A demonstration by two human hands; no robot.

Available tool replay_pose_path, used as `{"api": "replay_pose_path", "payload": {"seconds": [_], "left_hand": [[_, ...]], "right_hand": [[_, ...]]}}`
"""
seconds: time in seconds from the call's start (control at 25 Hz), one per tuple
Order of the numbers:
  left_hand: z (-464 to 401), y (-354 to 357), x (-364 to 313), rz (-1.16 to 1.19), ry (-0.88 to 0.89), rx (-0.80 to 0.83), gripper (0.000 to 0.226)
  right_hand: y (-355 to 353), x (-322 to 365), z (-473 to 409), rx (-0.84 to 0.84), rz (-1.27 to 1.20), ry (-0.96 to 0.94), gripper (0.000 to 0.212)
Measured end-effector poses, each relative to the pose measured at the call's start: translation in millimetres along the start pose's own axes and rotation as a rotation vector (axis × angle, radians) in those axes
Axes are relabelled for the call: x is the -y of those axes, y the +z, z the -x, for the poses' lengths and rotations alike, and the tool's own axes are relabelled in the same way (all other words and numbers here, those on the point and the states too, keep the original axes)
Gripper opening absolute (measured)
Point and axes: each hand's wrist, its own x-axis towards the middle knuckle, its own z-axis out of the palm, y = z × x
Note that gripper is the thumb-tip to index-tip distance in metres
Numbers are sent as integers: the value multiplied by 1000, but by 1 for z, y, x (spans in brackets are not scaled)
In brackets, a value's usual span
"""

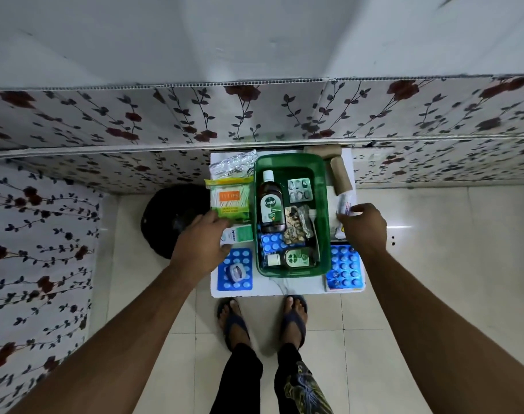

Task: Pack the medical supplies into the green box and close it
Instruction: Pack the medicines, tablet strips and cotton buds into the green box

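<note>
The green box (322,186) stands open on a small white table (284,286). Inside lie a large Dettol bottle (271,206), a small Dettol bottle (293,259), a silver pill strip (299,186), a blue pill strip (272,242) and a clear packet (296,224). My left hand (201,243) rests over a small white and green carton (238,234), just below the yellow cotton-bud pack (229,198). My right hand (363,227) touches a white tube (342,210) right of the box; whether either hand grips its item is unclear.
A blue pill sheet with a tape roll (236,270) lies front left, another blue pill sheet (344,268) front right. A foil pack (232,164) and brown bandage rolls (338,171) sit at the back. A black round object (171,216) stands on the floor left.
</note>
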Motion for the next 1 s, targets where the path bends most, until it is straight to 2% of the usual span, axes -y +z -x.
{"api": "replay_pose_path", "payload": {"seconds": [0.12, 0.2, 0.28, 0.36, 0.56, 0.72, 0.84, 1.0], "left_hand": [[24, -25, -4, 98, -80, -35, 35], [41, -53, -16, 249, -185, -93, 28], [40, -76, -42, 444, -224, -146, 30], [17, -88, -80, 538, -215, -161, 39], [-58, -51, -146, 440, -250, -109, 33], [-82, -15, -162, 465, -284, -48, 30], [-85, -5, -161, 504, -274, -16, 15], [-86, -1, -156, 568, -267, -17, 29]], "right_hand": [[-4, 1, 5, 8, -67, 41, 37], [-12, 3, 11, 4, -89, 44, 37], [-22, 9, 16, -30, -132, 34, 36], [-35, 18, 21, -67, -237, 18, 32], [-54, 31, 28, -52, -457, -57, 24], [-58, 26, 23, -21, -492, -63, 20], [-57, 23, 22, 4, -457, -74, 19], [-51, 34, 28, 46, -419, -99, 25]]}}
